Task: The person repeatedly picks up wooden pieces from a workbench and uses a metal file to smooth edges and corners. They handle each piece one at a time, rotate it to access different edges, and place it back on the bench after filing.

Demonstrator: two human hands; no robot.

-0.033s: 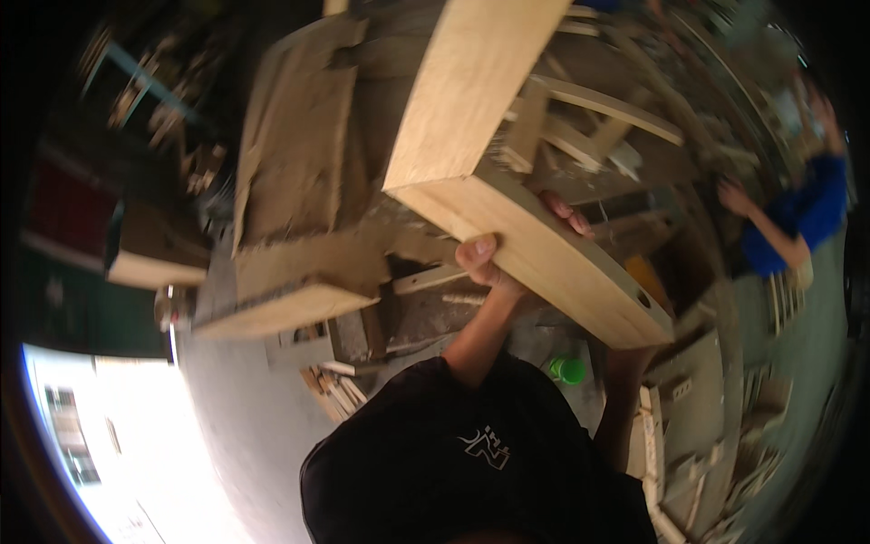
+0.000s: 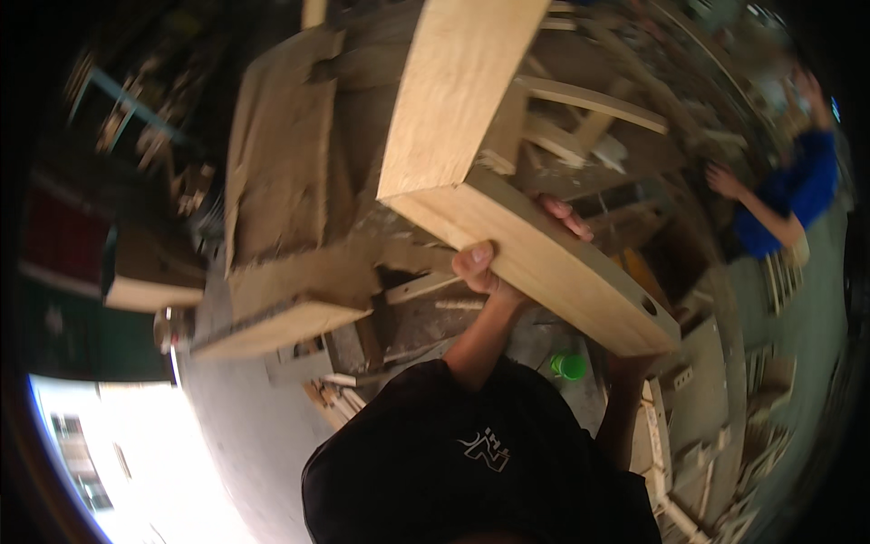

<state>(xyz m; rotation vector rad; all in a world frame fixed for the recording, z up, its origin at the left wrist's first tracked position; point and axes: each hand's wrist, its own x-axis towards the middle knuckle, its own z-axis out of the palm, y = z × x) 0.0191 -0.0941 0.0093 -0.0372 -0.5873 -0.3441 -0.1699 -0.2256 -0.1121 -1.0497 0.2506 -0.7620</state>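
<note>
Two pale boards joined at a corner form an L-shaped wooden frame piece [image 2: 544,249], held tilted in front of me. One board rises past the top edge; the other slants down to the right, with a dark hole near its end. My left hand [image 2: 489,275] is closed on the slanting board, its thumb on the near face. Fingertips, apparently of the same hand, curl over the far edge. At the board's lower right end, my right hand [image 2: 637,364] meets the underside. The board hides most of it, including its fingers.
A worn brown workbench [image 2: 281,172] stands beyond, with another board [image 2: 281,328] at its near left. Pale wooden frame parts [image 2: 594,104] lie behind my piece. A co-worker in a blue shirt [image 2: 793,199] is at right. A green container [image 2: 568,366] sits below; wood pieces [image 2: 657,435] lie lower right.
The view has turned slightly, so the bench and co-worker appear a little farther left. The slanting board's end sits slightly lower and farther right. My left hand's grip looks the same.
</note>
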